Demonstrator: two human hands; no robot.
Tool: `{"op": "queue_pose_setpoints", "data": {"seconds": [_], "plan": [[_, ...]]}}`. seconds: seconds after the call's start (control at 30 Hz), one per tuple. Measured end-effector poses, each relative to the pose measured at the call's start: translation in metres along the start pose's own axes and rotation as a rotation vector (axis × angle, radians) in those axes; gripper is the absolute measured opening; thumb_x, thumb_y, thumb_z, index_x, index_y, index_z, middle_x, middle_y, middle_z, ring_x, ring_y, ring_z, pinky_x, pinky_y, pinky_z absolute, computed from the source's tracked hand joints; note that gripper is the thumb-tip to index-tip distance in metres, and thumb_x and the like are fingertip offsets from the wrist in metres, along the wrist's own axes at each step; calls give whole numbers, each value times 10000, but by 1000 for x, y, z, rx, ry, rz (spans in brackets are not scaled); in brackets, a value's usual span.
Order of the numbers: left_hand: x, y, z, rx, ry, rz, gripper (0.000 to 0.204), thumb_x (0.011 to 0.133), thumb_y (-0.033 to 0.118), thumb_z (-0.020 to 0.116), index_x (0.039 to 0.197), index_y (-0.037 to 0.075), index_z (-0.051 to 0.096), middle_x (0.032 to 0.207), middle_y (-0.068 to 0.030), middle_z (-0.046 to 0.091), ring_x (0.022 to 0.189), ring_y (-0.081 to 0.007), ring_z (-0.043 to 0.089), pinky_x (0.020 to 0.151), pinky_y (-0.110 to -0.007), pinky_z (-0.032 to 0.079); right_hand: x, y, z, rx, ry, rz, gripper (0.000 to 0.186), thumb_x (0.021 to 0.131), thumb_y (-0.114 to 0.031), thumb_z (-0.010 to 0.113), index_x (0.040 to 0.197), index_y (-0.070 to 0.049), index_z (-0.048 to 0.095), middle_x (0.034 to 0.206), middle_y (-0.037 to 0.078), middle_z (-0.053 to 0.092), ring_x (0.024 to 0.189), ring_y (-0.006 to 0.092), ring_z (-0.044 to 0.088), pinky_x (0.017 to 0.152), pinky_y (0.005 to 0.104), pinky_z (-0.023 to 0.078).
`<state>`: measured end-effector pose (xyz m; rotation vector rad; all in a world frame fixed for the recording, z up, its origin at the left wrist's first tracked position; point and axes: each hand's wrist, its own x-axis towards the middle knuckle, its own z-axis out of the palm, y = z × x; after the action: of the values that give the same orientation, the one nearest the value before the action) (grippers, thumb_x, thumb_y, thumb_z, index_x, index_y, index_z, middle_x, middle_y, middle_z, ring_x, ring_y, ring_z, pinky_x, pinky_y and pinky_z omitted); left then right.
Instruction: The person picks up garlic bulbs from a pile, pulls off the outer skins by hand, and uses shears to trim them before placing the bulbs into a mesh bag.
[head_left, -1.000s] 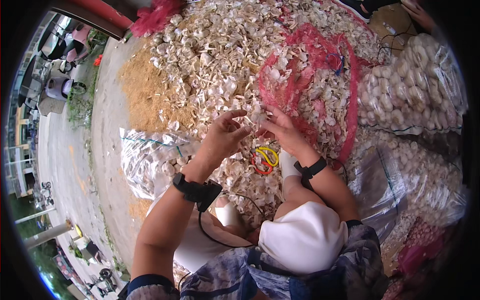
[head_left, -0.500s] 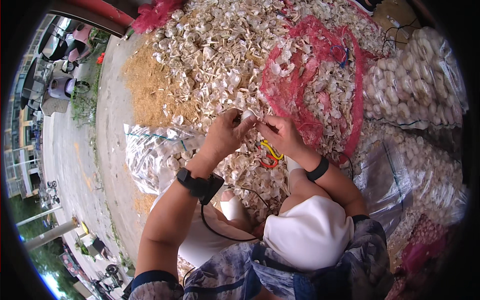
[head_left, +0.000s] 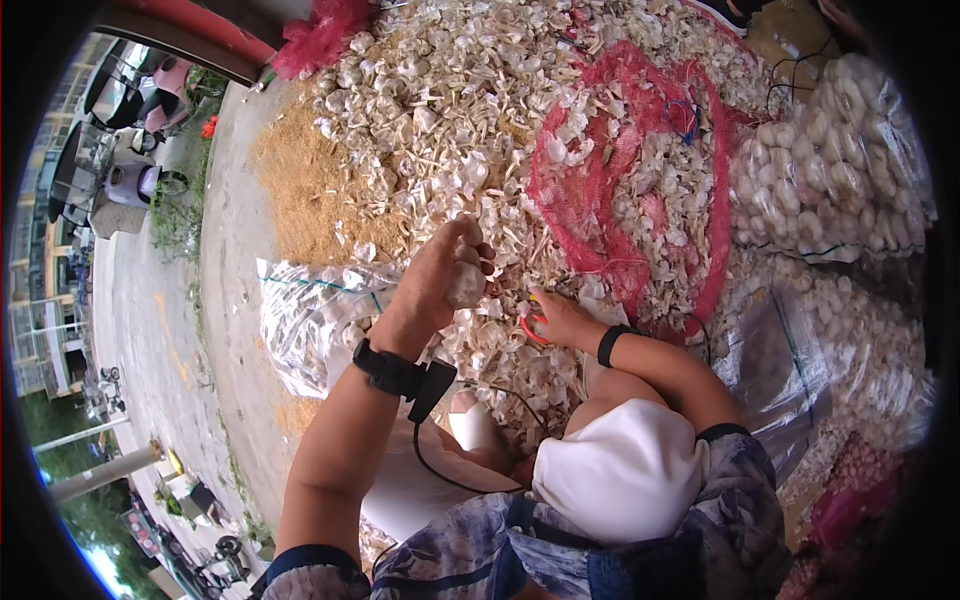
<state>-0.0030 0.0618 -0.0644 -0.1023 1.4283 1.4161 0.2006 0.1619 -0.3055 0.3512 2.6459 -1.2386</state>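
My left hand (head_left: 432, 278) is closed around a pale garlic bulb (head_left: 466, 286) above the heap of skins. A second rounded shape by its fingertips may be more garlic; the fingers partly cover it. Lower and to the right, my right hand (head_left: 568, 322) has its fingers closed on the red and yellow handles of a pair of scissors (head_left: 537, 330). Their blades are hidden. Loose garlic skins and stalks (head_left: 450, 150) lie under and around both hands.
A clear plastic bag (head_left: 310, 320) lies left of my left forearm. Red netting (head_left: 600, 200) spreads over the skins ahead on the right. Bags full of garlic bulbs (head_left: 820, 180) are stacked at the right. A dark cable hangs from the device on my left wrist.
My hands have come apart from the pale garlic they were both touching. The right hand has dropped down to the scissors on the heap, while the left still holds garlic.
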Motion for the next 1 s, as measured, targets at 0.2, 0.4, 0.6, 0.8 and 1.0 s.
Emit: {"op": "queue_pose_setpoints", "data": {"seconds": [0.2, 0.4, 0.6, 0.8, 1.0], "plan": [[-7, 3, -6, 44, 62, 56, 325, 942, 356, 549, 1048, 49, 550, 1025, -119, 598, 831, -185, 601, 668, -312, 543, -7, -53, -70, 1149, -299, 241, 695, 822, -4, 635, 1453, -117, 366, 834, 12, 576, 722, 32, 519, 547, 191, 410], [-6, -3, 6, 85, 71, 77, 332, 952, 350, 560, 1087, 47, 555, 1028, -126, 629, 828, -193, 616, 661, -308, 539, -9, -107, -126, 761, 101, -141, 743, 841, -230, 766, 1384, -53, 291, 1088, 68, 486, 942, 151, 494, 803, 313, 465], [-1, -13, 6, 157, 56, 90, 288, 977, 328, 545, 1077, 58, 563, 973, -99, 665, 789, -169, 624, 655, -292, 528, 5, -121, -123, 616, 190, -178, 689, 807, -379, 794, 1245, -24, 399, 1075, 128, 511, 902, 198, 500, 781, 345, 463], [-6, -11, 8, 136, 21, 89, 302, 981, 345, 538, 1072, 58, 562, 930, -73, 631, 764, -157, 609, 631, -276, 509, 0, -129, -127, 591, 197, -98, 667, 818, -449, 762, 1224, -31, 438, 914, 115, 578, 815, 205, 570, 742, 351, 473], [-9, -10, 7, 177, -20, 86, 303, 980, 350, 535, 1078, 64, 559, 903, -57, 599, 756, -146, 599, 612, -266, 492, -4, -135, -124, 630, 267, -123, 486, 867, -413, 720, 1097, -44, 504, 823, 98, 608, 725, 210, 620, 652, 342, 488]]}}
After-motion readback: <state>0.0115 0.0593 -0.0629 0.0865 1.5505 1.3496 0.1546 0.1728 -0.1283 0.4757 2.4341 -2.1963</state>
